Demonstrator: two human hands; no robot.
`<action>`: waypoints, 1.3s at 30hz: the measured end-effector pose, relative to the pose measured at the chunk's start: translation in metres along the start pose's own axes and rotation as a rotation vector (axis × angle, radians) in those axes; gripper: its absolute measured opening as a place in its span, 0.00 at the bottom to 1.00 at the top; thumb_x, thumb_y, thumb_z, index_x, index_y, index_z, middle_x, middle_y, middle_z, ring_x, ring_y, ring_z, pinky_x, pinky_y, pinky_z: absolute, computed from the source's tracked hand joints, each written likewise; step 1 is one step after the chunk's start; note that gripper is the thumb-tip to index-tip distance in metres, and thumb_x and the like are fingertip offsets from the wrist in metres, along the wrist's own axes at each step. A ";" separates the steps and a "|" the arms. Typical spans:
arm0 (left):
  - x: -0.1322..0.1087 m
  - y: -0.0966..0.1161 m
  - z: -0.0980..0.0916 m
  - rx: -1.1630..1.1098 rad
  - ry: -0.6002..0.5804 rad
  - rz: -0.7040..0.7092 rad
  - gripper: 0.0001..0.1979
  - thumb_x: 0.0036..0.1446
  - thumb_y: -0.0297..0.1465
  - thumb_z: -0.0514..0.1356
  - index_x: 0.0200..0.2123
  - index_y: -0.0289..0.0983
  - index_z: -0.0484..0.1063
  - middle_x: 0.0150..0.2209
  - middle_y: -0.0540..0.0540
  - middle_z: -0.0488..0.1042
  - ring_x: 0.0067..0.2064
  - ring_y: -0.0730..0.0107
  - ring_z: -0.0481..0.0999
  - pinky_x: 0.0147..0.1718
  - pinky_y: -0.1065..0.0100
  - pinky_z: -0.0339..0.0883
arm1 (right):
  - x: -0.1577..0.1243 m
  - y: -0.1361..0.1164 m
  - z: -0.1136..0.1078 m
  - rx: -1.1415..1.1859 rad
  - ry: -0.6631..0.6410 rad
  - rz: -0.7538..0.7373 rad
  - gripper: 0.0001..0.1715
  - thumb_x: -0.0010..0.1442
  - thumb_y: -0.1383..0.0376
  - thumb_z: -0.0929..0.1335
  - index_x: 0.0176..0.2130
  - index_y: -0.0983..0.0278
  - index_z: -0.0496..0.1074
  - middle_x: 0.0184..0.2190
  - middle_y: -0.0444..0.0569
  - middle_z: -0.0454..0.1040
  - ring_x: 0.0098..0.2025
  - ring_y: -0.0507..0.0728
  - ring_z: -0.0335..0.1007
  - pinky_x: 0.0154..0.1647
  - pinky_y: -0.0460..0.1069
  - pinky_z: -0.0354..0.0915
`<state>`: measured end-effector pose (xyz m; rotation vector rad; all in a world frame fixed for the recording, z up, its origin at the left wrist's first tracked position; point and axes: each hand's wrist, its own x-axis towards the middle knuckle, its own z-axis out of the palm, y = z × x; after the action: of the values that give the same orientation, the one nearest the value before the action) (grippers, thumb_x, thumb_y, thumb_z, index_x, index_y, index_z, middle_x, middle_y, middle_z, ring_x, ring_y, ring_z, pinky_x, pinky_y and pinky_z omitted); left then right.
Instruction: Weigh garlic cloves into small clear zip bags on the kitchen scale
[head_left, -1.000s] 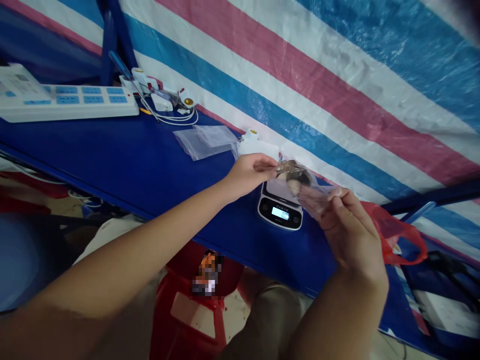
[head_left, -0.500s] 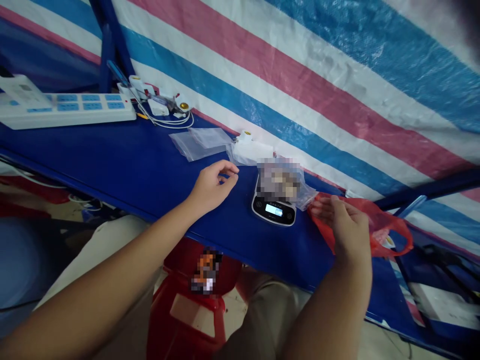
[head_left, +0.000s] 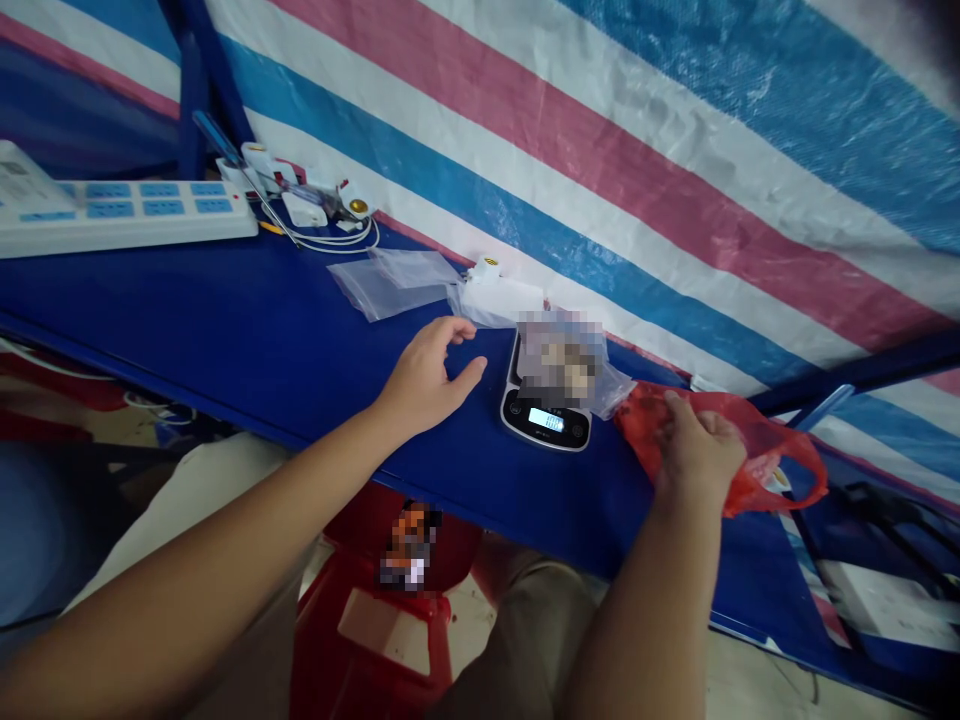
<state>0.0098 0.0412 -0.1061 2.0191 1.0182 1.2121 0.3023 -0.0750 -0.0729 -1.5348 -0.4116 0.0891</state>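
A small kitchen scale with a lit display stands on the blue table. Resting on it is a clear plastic bag whose contents are blurred out. My left hand hovers to the left of the scale, thumb and fingers apart, holding nothing. To the right, a thin red plastic bag lies with its handle loop toward the right. My right hand is at this bag, its fingers curled in on the red film; the fingertips are partly hidden.
Flat clear zip bags and a white packet lie behind my left hand. Farther left are a screwdriver, cables and a white power strip. A striped tarp hangs behind the table. A red stool stands below.
The scale's display has gone from about zero to a higher, blurry number. My left thumb and fingers have spread apart. My right hand has drawn back from the clear bag and curled its fingers.
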 end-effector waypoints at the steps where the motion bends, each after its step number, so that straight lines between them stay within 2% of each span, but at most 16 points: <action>1: -0.001 0.002 -0.001 -0.003 0.031 -0.004 0.11 0.59 0.36 0.62 0.43 0.41 0.68 0.43 0.46 0.76 0.44 0.66 0.76 0.41 0.64 0.67 | -0.002 -0.004 0.001 0.062 0.031 -0.012 0.33 0.42 0.65 0.77 0.19 0.57 0.47 0.13 0.35 0.52 0.17 0.49 0.52 0.14 0.46 0.54; 4: -0.003 0.008 -0.003 -0.022 0.112 0.003 0.13 0.58 0.38 0.64 0.31 0.41 0.63 0.28 0.52 0.69 0.29 0.73 0.69 0.32 0.67 0.63 | -0.008 -0.013 0.001 0.171 0.022 -0.013 0.36 0.44 0.67 0.75 0.20 0.58 0.42 0.13 0.34 0.46 0.16 0.47 0.45 0.12 0.44 0.50; 6: -0.004 0.011 -0.004 -0.003 0.151 0.050 0.18 0.58 0.39 0.64 0.26 0.40 0.58 0.23 0.55 0.63 0.25 0.76 0.63 0.29 0.68 0.59 | -0.010 -0.015 0.002 0.186 -0.028 0.003 0.36 0.45 0.66 0.76 0.20 0.59 0.42 0.13 0.33 0.45 0.16 0.46 0.43 0.13 0.43 0.49; 8: -0.004 0.012 -0.005 0.030 0.200 0.130 0.22 0.57 0.37 0.65 0.23 0.40 0.53 0.21 0.57 0.57 0.23 0.78 0.56 0.26 0.69 0.54 | -0.012 -0.015 0.004 0.167 -0.071 0.017 0.36 0.45 0.64 0.77 0.20 0.59 0.44 0.14 0.33 0.45 0.15 0.45 0.43 0.13 0.42 0.48; 12: -0.001 0.013 -0.004 0.045 0.306 0.302 0.29 0.55 0.31 0.65 0.20 0.38 0.44 0.19 0.58 0.43 0.21 0.80 0.44 0.21 0.69 0.43 | -0.012 -0.012 0.005 0.036 -0.163 0.014 0.29 0.49 0.53 0.76 0.22 0.60 0.55 0.15 0.33 0.52 0.15 0.45 0.45 0.13 0.43 0.46; 15: 0.001 0.014 -0.002 0.003 0.263 0.381 0.29 0.59 0.26 0.61 0.20 0.38 0.40 0.20 0.57 0.38 0.21 0.80 0.40 0.20 0.69 0.39 | -0.014 -0.014 0.003 -0.085 -0.201 0.027 0.26 0.53 0.49 0.74 0.24 0.60 0.59 0.14 0.35 0.56 0.15 0.46 0.49 0.14 0.44 0.49; 19: -0.002 0.009 0.004 0.017 0.129 0.413 0.26 0.61 0.25 0.57 0.20 0.38 0.41 0.20 0.56 0.39 0.21 0.79 0.41 0.20 0.69 0.40 | -0.021 -0.022 0.001 -0.283 -0.285 0.032 0.23 0.58 0.45 0.71 0.30 0.62 0.68 0.18 0.42 0.71 0.17 0.50 0.61 0.17 0.45 0.58; 23: -0.007 0.004 0.008 0.114 -0.010 0.413 0.23 0.62 0.26 0.56 0.20 0.38 0.45 0.19 0.57 0.43 0.20 0.79 0.46 0.23 0.69 0.43 | -0.026 -0.027 0.003 -0.354 -0.360 0.021 0.25 0.60 0.43 0.69 0.36 0.62 0.69 0.22 0.47 0.77 0.18 0.54 0.68 0.19 0.46 0.61; 27: -0.010 0.004 0.011 0.151 -0.103 0.422 0.19 0.58 0.25 0.57 0.20 0.38 0.49 0.18 0.57 0.47 0.20 0.78 0.49 0.24 0.68 0.42 | -0.028 -0.021 0.016 -0.365 -0.341 0.001 0.25 0.59 0.43 0.68 0.39 0.62 0.72 0.26 0.49 0.79 0.21 0.56 0.71 0.19 0.47 0.61; 31: -0.010 0.004 0.012 0.152 -0.160 0.406 0.17 0.56 0.24 0.56 0.20 0.38 0.52 0.17 0.56 0.52 0.20 0.77 0.52 0.24 0.66 0.42 | -0.025 -0.019 0.037 -0.396 -0.275 -0.149 0.20 0.55 0.50 0.71 0.36 0.64 0.76 0.31 0.53 0.81 0.29 0.58 0.76 0.29 0.49 0.69; 34: -0.009 0.002 0.008 0.155 -0.235 0.367 0.15 0.56 0.24 0.55 0.20 0.38 0.55 0.17 0.55 0.58 0.21 0.75 0.57 0.25 0.66 0.43 | -0.013 -0.041 0.054 -0.477 -0.261 -0.317 0.18 0.55 0.53 0.70 0.37 0.65 0.77 0.33 0.54 0.81 0.33 0.61 0.78 0.34 0.51 0.71; 39: -0.006 0.004 -0.003 0.173 -0.370 0.293 0.10 0.55 0.24 0.56 0.22 0.38 0.62 0.20 0.53 0.68 0.23 0.72 0.67 0.25 0.65 0.45 | 0.032 -0.108 0.084 -0.873 -0.334 -0.618 0.15 0.56 0.60 0.68 0.43 0.61 0.77 0.33 0.49 0.81 0.36 0.61 0.79 0.40 0.53 0.70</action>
<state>0.0061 0.0342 -0.1043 2.4777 0.6818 0.8583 0.2841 0.0099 0.0379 -2.1687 -1.2954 -0.3698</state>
